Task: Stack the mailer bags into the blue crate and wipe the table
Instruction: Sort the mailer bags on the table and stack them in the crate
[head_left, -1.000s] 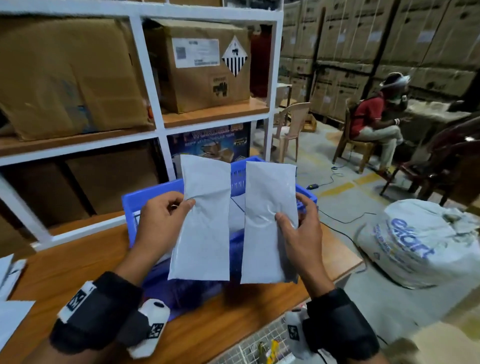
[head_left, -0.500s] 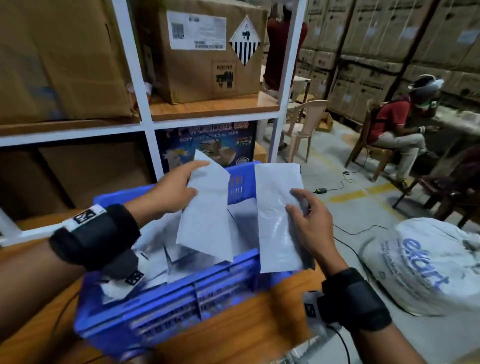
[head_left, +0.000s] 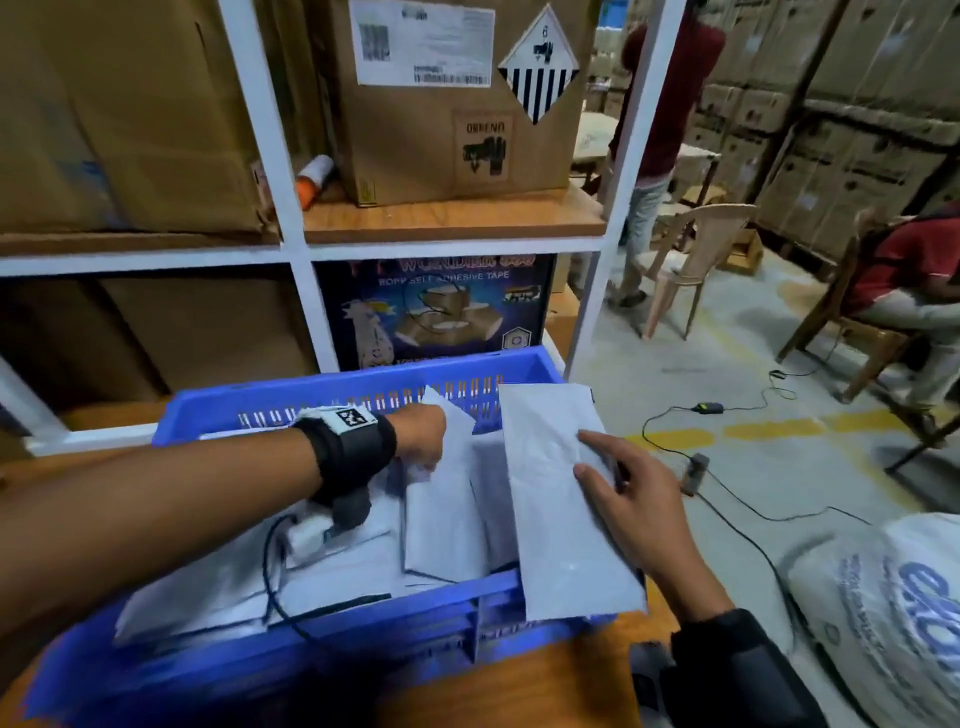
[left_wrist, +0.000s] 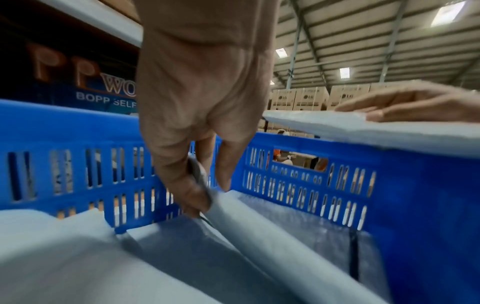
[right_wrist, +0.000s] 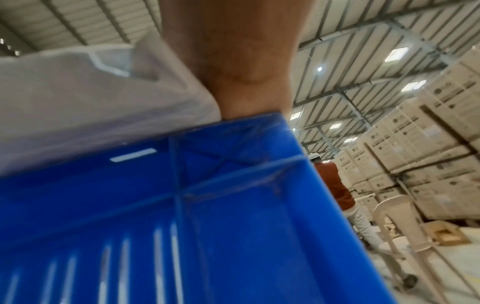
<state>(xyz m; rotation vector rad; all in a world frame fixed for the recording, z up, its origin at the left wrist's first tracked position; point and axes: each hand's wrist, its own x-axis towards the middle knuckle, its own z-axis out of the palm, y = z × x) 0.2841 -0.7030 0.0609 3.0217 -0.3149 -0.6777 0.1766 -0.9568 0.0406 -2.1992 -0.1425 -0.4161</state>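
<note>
The blue crate (head_left: 332, 389) stands on the wooden table and holds several white mailer bags. Inside it, my left hand (head_left: 431, 452) pinches the top edge of one grey-white mailer bag (head_left: 441, 525), which leans on the others. The left wrist view shows those fingers (left_wrist: 197, 197) closed on the bag's edge (left_wrist: 259, 236), near the slotted crate wall (left_wrist: 311, 185). My right hand (head_left: 608, 478) grips a second mailer bag (head_left: 550, 509) held flat over the crate's right side. In the right wrist view this bag (right_wrist: 91, 98) sits above the crate's rim (right_wrist: 182, 205).
A white shelf rack (head_left: 306, 291) with cardboard boxes (head_left: 447, 104) stands right behind the crate. A printed white sack (head_left: 883, 603) lies on the floor at right, with cables (head_left: 727, 488). A plastic chair (head_left: 691, 260) and people are further back. Bare table (head_left: 545, 686) shows in front.
Both hands have moved down and forward with their bags. The left bag has gone down into the crate; the right bag has tilted flatter over the crate's right side.
</note>
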